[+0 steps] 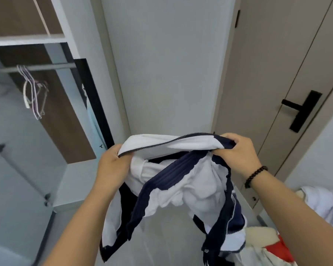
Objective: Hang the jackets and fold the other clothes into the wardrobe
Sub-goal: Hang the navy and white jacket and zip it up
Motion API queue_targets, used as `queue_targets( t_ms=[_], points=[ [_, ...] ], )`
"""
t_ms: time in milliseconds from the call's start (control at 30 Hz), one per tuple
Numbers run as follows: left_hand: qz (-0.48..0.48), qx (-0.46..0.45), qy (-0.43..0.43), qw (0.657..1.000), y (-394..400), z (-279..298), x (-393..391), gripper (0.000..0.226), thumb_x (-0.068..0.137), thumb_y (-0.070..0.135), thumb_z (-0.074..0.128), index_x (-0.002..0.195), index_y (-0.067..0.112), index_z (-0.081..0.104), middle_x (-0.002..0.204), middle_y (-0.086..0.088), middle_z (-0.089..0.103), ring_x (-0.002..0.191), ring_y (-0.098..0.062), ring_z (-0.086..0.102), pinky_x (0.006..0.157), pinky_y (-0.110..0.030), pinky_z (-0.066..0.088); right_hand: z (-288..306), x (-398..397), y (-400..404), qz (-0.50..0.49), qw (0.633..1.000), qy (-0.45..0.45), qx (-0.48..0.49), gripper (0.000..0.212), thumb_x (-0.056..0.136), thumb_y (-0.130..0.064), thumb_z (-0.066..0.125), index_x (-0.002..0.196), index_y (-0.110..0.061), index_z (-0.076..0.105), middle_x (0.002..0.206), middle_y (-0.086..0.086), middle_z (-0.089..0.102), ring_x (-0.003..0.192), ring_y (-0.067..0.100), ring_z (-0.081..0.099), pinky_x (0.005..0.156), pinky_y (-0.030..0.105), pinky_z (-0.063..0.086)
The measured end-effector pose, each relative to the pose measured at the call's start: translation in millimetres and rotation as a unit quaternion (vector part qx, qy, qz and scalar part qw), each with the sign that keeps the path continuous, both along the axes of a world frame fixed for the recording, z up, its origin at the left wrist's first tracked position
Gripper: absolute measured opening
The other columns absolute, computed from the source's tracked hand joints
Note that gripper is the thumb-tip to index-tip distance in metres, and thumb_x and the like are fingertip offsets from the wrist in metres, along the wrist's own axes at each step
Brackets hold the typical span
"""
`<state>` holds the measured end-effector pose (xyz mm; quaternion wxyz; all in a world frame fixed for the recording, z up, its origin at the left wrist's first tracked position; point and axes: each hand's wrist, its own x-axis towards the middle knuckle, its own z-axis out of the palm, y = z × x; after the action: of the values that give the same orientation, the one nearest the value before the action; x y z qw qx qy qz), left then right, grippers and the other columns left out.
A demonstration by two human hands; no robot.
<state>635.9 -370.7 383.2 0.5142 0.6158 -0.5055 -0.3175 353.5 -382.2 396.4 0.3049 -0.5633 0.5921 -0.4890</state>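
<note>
Both hands pinch a navy-and-white jacket (pixel 181 181) by its zippered top edge.
Empty hangers (pixel 34 93) hang up-left, nearer the left hand (pixel 112 166) than the right hand (pixel 236 152).

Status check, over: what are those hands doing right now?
Left hand and right hand grip navy-and-white zip jacket, held up, unzipped. Empty hangers on wardrobe rail. Path unobstructed.

- Setting: home bedroom.
- Open wardrobe (pixel 52 38) with rail (pixel 46 67), bare hangers (pixel 34 93).
- Room door (pixel 277 73), black lever handle (pixel 300 110).
- White bedding (pixel 323 204), clothes heap (pixel 267 246) at right.
</note>
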Motion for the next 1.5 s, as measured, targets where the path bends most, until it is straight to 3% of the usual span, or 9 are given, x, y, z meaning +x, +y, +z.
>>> queue_targets(
  t_ms=[300,467,633,767,967,1100,1200,1333,1500],
  points=[
    [0.111,-0.036,-0.043,0.992,27,-3,57,0.038,0.091,0.020,0.057,0.054,0.023,0.051,0.048,0.016,0.044,0.045,-0.001,0.035,0.052,-0.027,0.027,6,31,1,0.198,0.974,-0.032,0.109,0.013,0.076,-0.002,0.072,0.088,-0.005,0.069,0.084,0.014,0.067,0.073,0.017,0.064,0.073,0.032,0.054],
    [0.130,-0.048,-0.051,0.989,27,0,81,0.025,0.091,0.017,0.058,0.066,0.011,0.055,0.052,0.013,0.045,0.049,-0.003,0.036,0.053,-0.026,0.030,23,54,-11,0.109,0.989,0.096,-0.026,0.011,0.077,-0.008,0.073,0.079,-0.002,0.064,0.079,0.003,0.057,0.069,0.015,0.052,0.065,0.024,0.041],
    [0.121,-0.035,-0.053,0.991,30,-1,120,0.030,0.091,0.022,0.055,0.065,0.009,0.046,0.053,0.014,0.041,0.051,-0.003,0.033,0.054,-0.027,0.026,25,101,-13,0.113,0.993,0.030,-0.032,0.017,0.082,-0.009,0.067,0.074,-0.001,0.054,0.063,-0.001,0.049,0.059,0.013,0.044,0.059,0.028,0.037],
    [0.082,0.026,-0.096,0.992,37,-10,152,0.009,0.087,0.010,0.053,0.082,0.007,0.059,0.068,0.001,0.057,0.062,-0.014,0.049,0.055,-0.027,0.035,29,156,-7,0.118,0.991,0.015,-0.067,0.025,0.081,-0.015,0.070,0.066,-0.004,0.052,0.059,-0.005,0.045,0.054,0.006,0.040,0.052,0.018,0.032],
    [-0.089,-0.032,-0.053,0.994,49,-3,165,0.023,0.091,0.026,0.063,0.106,0.044,0.059,0.107,0.015,0.065,0.099,-0.005,0.062,0.082,-0.024,0.049,50,244,12,0.182,0.979,0.003,-0.093,0.019,0.074,-0.011,0.075,0.064,-0.008,0.059,0.055,-0.009,0.053,0.054,0.002,0.049,0.051,0.013,0.038],
    [-0.146,-0.103,-0.064,0.982,59,15,185,0.019,0.095,0.023,0.059,0.094,0.040,0.069,0.088,0.015,0.070,0.079,0.001,0.061,0.071,-0.013,0.045,47,298,26,0.235,0.960,0.096,-0.119,0.013,0.072,-0.004,0.074,0.076,-0.016,0.068,0.073,-0.005,0.067,0.073,0.005,0.062,0.063,0.020,0.050],
    [-0.137,-0.066,0.029,0.988,65,23,219,0.020,0.097,0.014,0.056,0.091,0.020,0.074,0.092,-0.010,0.071,0.083,-0.014,0.062,0.079,-0.033,0.048,33,326,33,0.254,0.958,0.079,-0.107,0.020,0.074,-0.011,0.075,0.086,-0.026,0.067,0.081,-0.011,0.068,0.080,0.002,0.063,0.068,0.015,0.051],
    [-0.166,-0.008,0.235,0.958,77,27,252,0.022,0.095,0.015,0.053,0.096,0.009,0.074,0.101,-0.018,0.073,0.089,-0.025,0.069,0.075,-0.031,0.057,9,359,42,0.321,0.943,0.058,-0.068,0.042,0.078,-0.025,0.072,0.112,-0.041,0.051,0.103,-0.026,0.061,0.098,-0.005,0.060,0.080,0.007,0.046],
    [-0.015,-0.001,0.337,0.941,83,31,302,0.012,0.078,0.019,0.067,0.070,0.010,0.067,0.073,-0.009,0.066,0.069,-0.022,0.065,0.059,-0.027,0.052,-56,403,52,0.388,0.916,-0.003,0.102,0.028,0.084,-0.011,0.067,0.109,-0.021,0.062,0.101,0.002,0.071,0.091,0.012,0.067,0.086,0.031,0.055]
  ],
)
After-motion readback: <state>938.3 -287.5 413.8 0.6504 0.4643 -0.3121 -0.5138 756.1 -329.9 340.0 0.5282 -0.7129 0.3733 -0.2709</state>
